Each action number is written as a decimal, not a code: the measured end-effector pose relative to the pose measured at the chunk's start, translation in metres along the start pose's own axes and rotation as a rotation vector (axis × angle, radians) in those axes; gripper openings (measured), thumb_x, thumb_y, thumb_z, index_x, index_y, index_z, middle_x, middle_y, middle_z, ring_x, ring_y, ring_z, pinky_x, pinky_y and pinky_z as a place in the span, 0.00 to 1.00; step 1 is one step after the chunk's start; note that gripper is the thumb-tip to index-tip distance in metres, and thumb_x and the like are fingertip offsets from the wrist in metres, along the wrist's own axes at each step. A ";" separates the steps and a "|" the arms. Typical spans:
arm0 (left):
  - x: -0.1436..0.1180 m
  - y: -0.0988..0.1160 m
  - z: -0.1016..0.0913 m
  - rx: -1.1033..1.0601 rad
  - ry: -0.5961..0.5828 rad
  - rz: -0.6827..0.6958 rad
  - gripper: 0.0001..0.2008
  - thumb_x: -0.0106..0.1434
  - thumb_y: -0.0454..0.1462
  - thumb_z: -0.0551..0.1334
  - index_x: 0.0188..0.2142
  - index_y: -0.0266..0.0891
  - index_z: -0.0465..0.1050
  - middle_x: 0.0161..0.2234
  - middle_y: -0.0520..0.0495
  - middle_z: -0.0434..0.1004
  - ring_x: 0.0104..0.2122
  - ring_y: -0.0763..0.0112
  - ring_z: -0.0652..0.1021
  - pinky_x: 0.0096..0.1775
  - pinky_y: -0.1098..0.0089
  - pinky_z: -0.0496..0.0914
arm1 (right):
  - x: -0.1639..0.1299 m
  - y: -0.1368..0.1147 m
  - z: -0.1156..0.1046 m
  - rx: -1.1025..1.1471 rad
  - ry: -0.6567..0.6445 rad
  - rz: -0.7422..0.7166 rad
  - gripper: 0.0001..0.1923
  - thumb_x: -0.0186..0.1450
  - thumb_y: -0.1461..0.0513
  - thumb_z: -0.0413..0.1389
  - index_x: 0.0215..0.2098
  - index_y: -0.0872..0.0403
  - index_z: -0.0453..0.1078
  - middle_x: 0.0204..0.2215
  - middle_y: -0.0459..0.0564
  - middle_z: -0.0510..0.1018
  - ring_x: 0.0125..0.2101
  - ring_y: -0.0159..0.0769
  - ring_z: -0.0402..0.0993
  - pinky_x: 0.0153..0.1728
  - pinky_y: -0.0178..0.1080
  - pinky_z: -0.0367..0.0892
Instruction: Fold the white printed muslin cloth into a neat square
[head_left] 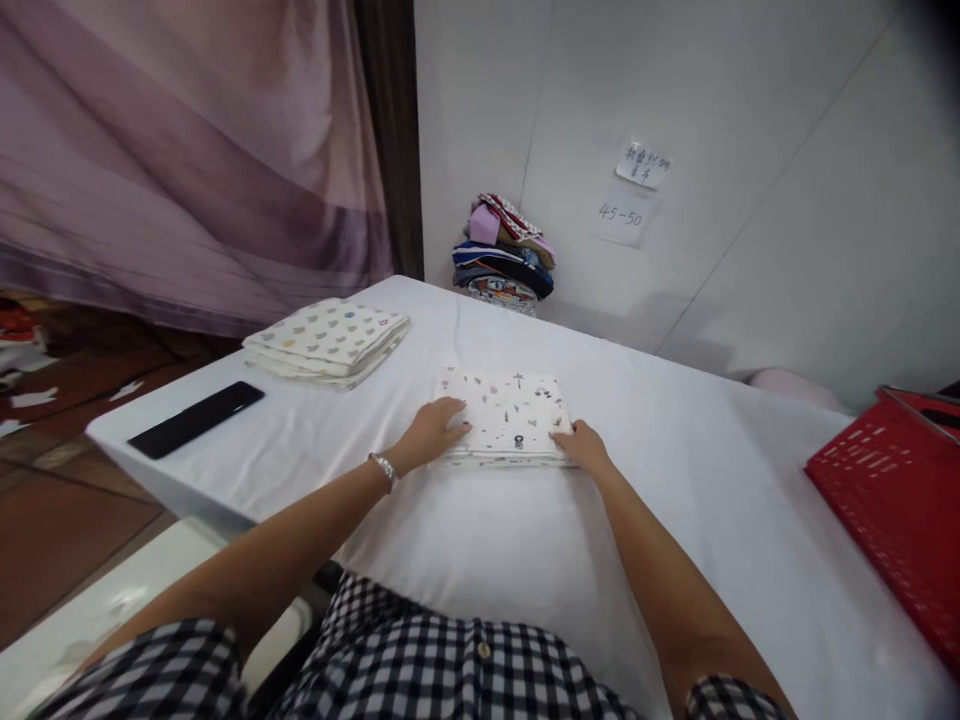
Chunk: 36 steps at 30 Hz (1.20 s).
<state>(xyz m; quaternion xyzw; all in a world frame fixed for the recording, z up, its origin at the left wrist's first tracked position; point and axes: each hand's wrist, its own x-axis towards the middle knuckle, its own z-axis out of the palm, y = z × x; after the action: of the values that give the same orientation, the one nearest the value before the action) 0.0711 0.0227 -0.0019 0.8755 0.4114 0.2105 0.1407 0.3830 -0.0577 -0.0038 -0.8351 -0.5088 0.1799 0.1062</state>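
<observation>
Hands on folded printed cloth

Left hand (433,428), fingers spread flat, rests on the near left edge of the folded printed cloth (507,412) at the middle of the white table (675,480). Right hand (583,447) lies open against its near right corner. Black phone (196,418) left; stacked patterned cloth (328,338) beyond; red basket (892,500) right; folded fabric pile (504,255) far, by the wall.

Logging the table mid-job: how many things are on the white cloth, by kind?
Folded white printed cloths: 2, one under both hands, one far left
Flat black rectangular device: 1
Heap of mixed coloured fabrics: 1
Red perforated plastic basket: 1
Total: 5
</observation>
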 end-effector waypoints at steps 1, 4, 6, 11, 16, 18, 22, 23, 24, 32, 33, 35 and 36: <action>-0.011 0.001 0.000 0.003 -0.020 0.031 0.22 0.63 0.49 0.54 0.52 0.41 0.69 0.57 0.43 0.67 0.59 0.59 0.64 0.59 0.57 0.58 | -0.004 0.000 0.001 0.031 -0.010 0.020 0.25 0.60 0.49 0.52 0.48 0.57 0.66 0.43 0.60 0.77 0.41 0.48 0.74 0.34 0.39 0.65; -0.029 -0.002 -0.002 0.041 -0.063 0.023 0.19 0.64 0.47 0.53 0.51 0.45 0.70 0.59 0.45 0.65 0.61 0.57 0.60 0.60 0.52 0.55 | -0.020 0.003 0.003 0.118 -0.026 0.050 0.30 0.59 0.48 0.53 0.55 0.54 0.61 0.45 0.56 0.76 0.42 0.46 0.74 0.36 0.39 0.65; -0.033 -0.006 -0.001 0.047 -0.047 -0.003 0.19 0.64 0.47 0.53 0.51 0.44 0.70 0.58 0.45 0.66 0.62 0.57 0.60 0.60 0.51 0.54 | -0.032 0.006 0.006 0.146 0.000 0.032 0.33 0.60 0.49 0.52 0.59 0.53 0.57 0.46 0.55 0.76 0.43 0.46 0.73 0.38 0.39 0.65; -0.048 0.001 0.009 0.002 0.088 0.002 0.19 0.66 0.45 0.51 0.49 0.40 0.72 0.56 0.44 0.69 0.62 0.59 0.59 0.61 0.54 0.54 | -0.054 0.012 0.018 0.205 0.155 -0.018 0.34 0.62 0.49 0.49 0.63 0.55 0.53 0.49 0.56 0.73 0.47 0.45 0.70 0.44 0.42 0.65; -0.067 0.019 0.013 0.036 0.125 0.045 0.16 0.65 0.45 0.55 0.48 0.44 0.73 0.54 0.45 0.71 0.61 0.56 0.61 0.61 0.48 0.51 | -0.073 0.010 0.033 0.166 0.521 -0.417 0.21 0.68 0.55 0.43 0.53 0.54 0.67 0.55 0.55 0.67 0.57 0.42 0.59 0.56 0.45 0.56; -0.067 0.025 0.013 0.043 0.130 0.078 0.15 0.65 0.43 0.55 0.48 0.44 0.73 0.53 0.46 0.72 0.59 0.57 0.63 0.61 0.49 0.50 | -0.078 0.006 0.037 0.139 0.504 -0.553 0.18 0.68 0.56 0.44 0.48 0.52 0.71 0.51 0.53 0.71 0.55 0.41 0.61 0.57 0.45 0.55; -0.058 0.035 0.018 0.034 0.122 0.122 0.15 0.65 0.42 0.54 0.47 0.44 0.74 0.52 0.45 0.73 0.54 0.59 0.68 0.58 0.52 0.56 | -0.082 -0.003 0.039 0.078 0.365 -0.683 0.15 0.68 0.58 0.47 0.46 0.50 0.72 0.46 0.50 0.75 0.52 0.40 0.65 0.55 0.45 0.56; -0.056 0.037 0.020 0.028 0.117 0.134 0.15 0.65 0.42 0.54 0.47 0.44 0.74 0.51 0.44 0.74 0.53 0.59 0.69 0.57 0.53 0.58 | -0.082 -0.004 0.039 0.066 0.348 -0.692 0.15 0.68 0.58 0.48 0.47 0.50 0.72 0.46 0.50 0.76 0.51 0.39 0.66 0.54 0.45 0.57; -0.054 0.038 0.021 0.022 0.112 0.141 0.15 0.66 0.42 0.54 0.47 0.43 0.74 0.50 0.44 0.74 0.51 0.60 0.70 0.55 0.54 0.60 | -0.081 -0.005 0.039 0.054 0.341 -0.695 0.15 0.68 0.58 0.48 0.48 0.50 0.72 0.46 0.51 0.75 0.50 0.40 0.66 0.54 0.44 0.57; -0.049 0.043 0.022 -0.005 0.115 0.113 0.14 0.65 0.40 0.53 0.43 0.42 0.76 0.45 0.44 0.76 0.47 0.60 0.72 0.50 0.58 0.65 | -0.079 0.000 0.041 0.040 0.335 -0.719 0.15 0.68 0.60 0.48 0.48 0.49 0.73 0.47 0.51 0.74 0.50 0.40 0.65 0.53 0.45 0.58; -0.049 0.044 0.022 -0.004 0.116 0.119 0.14 0.65 0.40 0.53 0.43 0.42 0.76 0.45 0.44 0.76 0.47 0.60 0.72 0.50 0.58 0.65 | -0.078 0.000 0.042 0.061 0.348 -0.708 0.15 0.68 0.60 0.47 0.47 0.49 0.73 0.46 0.51 0.75 0.49 0.39 0.65 0.53 0.44 0.59; -0.050 0.045 0.021 0.000 0.122 0.127 0.14 0.65 0.42 0.54 0.43 0.41 0.75 0.45 0.44 0.76 0.47 0.60 0.72 0.50 0.58 0.65 | -0.077 0.000 0.042 0.101 0.367 -0.688 0.15 0.68 0.60 0.47 0.45 0.50 0.74 0.44 0.51 0.76 0.48 0.39 0.66 0.52 0.44 0.60; -0.050 0.046 0.021 0.001 0.126 0.127 0.15 0.65 0.43 0.54 0.44 0.41 0.75 0.45 0.44 0.76 0.47 0.60 0.72 0.50 0.58 0.64 | -0.077 -0.001 0.042 0.114 0.369 -0.685 0.15 0.68 0.60 0.48 0.45 0.50 0.74 0.44 0.51 0.76 0.48 0.40 0.66 0.51 0.44 0.60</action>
<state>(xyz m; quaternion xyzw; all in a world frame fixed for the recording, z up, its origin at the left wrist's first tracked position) 0.0827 -0.0461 -0.0135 0.8849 0.3633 0.2735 0.1005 0.3327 -0.1260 -0.0273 -0.6281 -0.7195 0.0090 0.2960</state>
